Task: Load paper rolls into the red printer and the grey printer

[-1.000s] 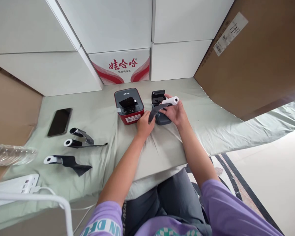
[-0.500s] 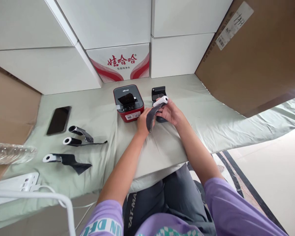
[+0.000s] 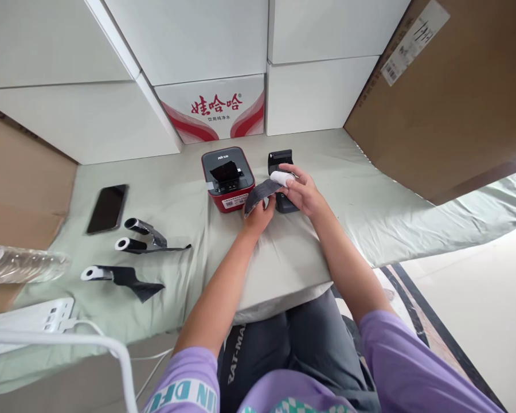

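The right hand [image 3: 303, 192] holds a white roll [image 3: 281, 178] over the black printer [image 3: 282, 195]; the left hand [image 3: 258, 217] pinches its dark strip [image 3: 260, 194], red printer [image 3: 229, 179] at nine o'clock.

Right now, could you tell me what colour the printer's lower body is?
Red, beneath a dark grey top, on the printer; head view.

The right hand [image 3: 301, 192] has turned the white paper roll [image 3: 281, 178]: a second ago it lay almost level with its far end pointing right, half a second ago it tilted up, and now its round end faces the camera, lower and closer over the small black printer [image 3: 282, 183]. The left hand [image 3: 258, 212] has drawn the dark paper strip [image 3: 260, 194] out flatter and leftward, toward the red printer [image 3: 229, 179].
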Tool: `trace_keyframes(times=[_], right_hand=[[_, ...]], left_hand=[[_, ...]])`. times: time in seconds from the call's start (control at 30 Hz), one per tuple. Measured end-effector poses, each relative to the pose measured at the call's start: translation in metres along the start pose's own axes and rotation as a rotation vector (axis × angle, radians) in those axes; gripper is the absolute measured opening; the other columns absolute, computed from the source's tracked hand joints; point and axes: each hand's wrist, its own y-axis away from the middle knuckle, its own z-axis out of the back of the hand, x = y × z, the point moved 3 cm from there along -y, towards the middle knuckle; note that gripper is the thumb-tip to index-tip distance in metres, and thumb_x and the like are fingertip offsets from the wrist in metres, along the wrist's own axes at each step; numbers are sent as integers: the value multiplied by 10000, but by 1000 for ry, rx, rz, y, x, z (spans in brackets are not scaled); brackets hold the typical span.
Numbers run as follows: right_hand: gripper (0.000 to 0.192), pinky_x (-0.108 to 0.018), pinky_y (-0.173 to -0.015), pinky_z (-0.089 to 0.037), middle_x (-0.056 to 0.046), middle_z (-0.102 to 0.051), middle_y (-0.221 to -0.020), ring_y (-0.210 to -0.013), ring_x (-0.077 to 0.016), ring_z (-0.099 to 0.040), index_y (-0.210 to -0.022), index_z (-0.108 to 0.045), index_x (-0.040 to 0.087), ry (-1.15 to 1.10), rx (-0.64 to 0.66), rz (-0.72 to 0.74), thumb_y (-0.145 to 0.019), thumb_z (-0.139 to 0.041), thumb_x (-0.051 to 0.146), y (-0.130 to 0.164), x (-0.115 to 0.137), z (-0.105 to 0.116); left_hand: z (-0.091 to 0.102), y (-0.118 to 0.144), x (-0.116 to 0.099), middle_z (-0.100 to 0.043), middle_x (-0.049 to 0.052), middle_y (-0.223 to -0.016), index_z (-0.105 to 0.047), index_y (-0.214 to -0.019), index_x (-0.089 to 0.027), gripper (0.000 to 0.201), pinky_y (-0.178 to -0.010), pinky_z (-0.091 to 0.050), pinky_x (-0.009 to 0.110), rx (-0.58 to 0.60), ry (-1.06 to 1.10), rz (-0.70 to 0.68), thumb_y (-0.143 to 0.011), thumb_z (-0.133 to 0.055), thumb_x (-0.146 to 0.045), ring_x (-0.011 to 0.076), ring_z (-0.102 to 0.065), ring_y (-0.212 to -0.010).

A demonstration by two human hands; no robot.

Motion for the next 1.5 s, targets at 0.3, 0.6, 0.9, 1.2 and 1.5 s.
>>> trace_keyframes(times=[0.3, 0.6, 0.9, 1.2, 1.5], right_hand=[[591, -323, -781, -582, -45, -752, -1029, -905, -203, -698, -1218, -670, 242, -16, 78, -58, -723, -857, 506, -1, 1, 7], [572, -314, -726, -563, -45, -764, -955, -840, -196, -685, -1193, -675, 204, -116, 110, -123, -711, -822, 474, -3, 3, 11], [593, -320, -686, -541, -50, -759, -929, -800, -197, -648, -1183, -662, 201, -137, 96, -127, -661, -809, 442, -3, 3, 10], [579, -371, -815, -588, -59, -761, -967, -915, -236, -702, -1206, -640, 205, -88, 130, -125, -721, -771, 493, -2, 5, 12], [567, -368, -877, -586, -52, -750, -998, -970, -241, -708, -1216, -647, 211, -50, 195, -121, -696, -768, 403, 2, 7, 5]], left_hand=[[16, 0, -25, -662, 21, -889, -621, -1262, -230, 498, -673, -507, 287, -31, 248, -52, -947, -630, -616, 125, -559, -636], [38, -2, -43, -650, 36, -845, -717, -943, -200, 195, -759, -495, 310, -181, 310, -358, -1012, -632, -361, 159, -609, -799], [38, 0, -41, -625, 54, -831, -720, -908, -217, 309, -664, -451, 307, -140, 224, -288, -1017, -586, -474, 169, -560, -752], [33, -1, -38, -586, 51, -878, -725, -955, -209, 311, -550, -382, 278, -121, 297, -357, -1046, -548, -447, 129, -474, -659], [22, 1, -36, -569, 52, -1005, -680, -1342, -252, 351, -669, -467, 263, -21, 323, -242, -1069, -514, -397, 138, -535, -792]])
